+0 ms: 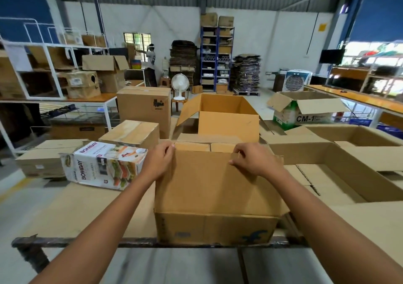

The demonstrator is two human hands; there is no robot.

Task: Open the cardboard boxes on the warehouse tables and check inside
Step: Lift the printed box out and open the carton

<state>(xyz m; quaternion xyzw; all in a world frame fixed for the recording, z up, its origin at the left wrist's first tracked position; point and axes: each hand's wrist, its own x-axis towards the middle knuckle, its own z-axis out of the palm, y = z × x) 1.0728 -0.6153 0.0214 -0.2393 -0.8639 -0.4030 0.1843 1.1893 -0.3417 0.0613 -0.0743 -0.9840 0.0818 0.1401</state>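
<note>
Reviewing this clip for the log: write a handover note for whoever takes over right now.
Left hand and right hand: fingers pinch the far edge of the near top flap of the brown cardboard box with a blue logo at the table's near edge.
Done: the bigger brown box behind and the shallow brown boxes on the right stand open.
Left: lift this flap and check inside, contents not visible; the tall closed brown box at back left is unopened.

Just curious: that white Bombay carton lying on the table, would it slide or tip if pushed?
Probably slides rather than tips: the Bombay carton lies on its long side. Its ragged end suggests thin, easily dented card.
</note>
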